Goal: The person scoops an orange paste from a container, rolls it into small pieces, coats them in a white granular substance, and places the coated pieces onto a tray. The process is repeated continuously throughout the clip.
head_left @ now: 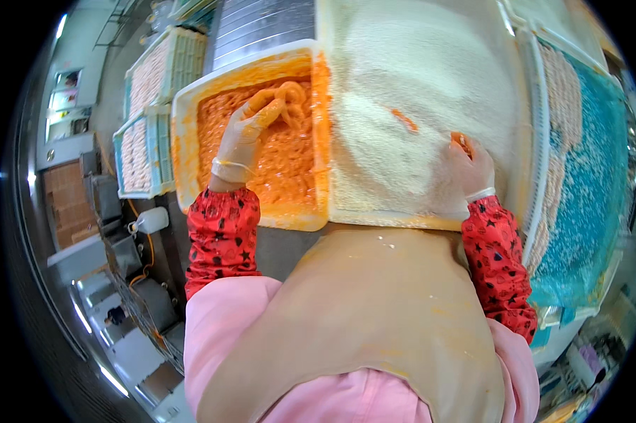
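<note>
My gloved left hand [249, 130] is over an orange-rimmed white tub [180, 162] of thick orange batter, its fingers closed on a coated, looped piece [291, 100] at the upper right of the batter. At the right of a large tray of pale crumbs [381, 169], my gloved right hand [471, 166] has curled fingers around something orange [461, 143], partly hidden by the fingers. Another orange piece [404, 120] lies in the crumbs, left of that hand.
Stacked pale-blue crates [124, 158] of pale pieces stand at the left, near a white jug [152, 220] and orange hose. A ridged metal surface [261, 21] lies behind the tub. At the right is a blue-lined tray [582, 197] with rows of crumbed pieces.
</note>
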Action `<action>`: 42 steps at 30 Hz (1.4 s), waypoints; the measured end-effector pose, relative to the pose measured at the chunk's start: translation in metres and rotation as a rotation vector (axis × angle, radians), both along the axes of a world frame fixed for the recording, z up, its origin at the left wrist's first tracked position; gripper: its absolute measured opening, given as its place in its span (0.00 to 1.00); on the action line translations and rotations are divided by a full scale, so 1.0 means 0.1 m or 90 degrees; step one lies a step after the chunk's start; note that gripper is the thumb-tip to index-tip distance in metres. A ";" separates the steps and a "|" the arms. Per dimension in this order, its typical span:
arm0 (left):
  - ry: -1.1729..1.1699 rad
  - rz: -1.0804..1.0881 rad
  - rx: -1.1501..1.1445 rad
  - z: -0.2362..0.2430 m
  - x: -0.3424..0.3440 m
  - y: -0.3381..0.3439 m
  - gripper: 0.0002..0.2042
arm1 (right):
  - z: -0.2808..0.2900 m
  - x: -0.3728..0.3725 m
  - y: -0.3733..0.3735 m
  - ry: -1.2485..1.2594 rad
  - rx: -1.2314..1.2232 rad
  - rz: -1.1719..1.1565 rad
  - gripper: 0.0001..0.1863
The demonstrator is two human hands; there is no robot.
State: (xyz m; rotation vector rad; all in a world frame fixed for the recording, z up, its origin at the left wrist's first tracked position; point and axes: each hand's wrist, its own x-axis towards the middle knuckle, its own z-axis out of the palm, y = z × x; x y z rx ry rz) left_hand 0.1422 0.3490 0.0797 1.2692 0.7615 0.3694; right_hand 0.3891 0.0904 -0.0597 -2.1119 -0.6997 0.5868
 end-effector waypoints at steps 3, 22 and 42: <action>-0.030 -0.043 -0.063 -0.01 0.44 -0.37 0.17 | -0.07 0.17 -0.05 0.045 0.074 -0.061 0.15; 0.120 0.119 0.142 -0.46 0.11 -0.46 0.13 | 0.23 -0.47 0.80 -0.236 -0.292 0.324 0.24; 0.682 -0.062 0.677 -1.59 -0.60 0.12 0.18 | 0.89 2.75 -0.99 0.032 0.368 -0.536 0.16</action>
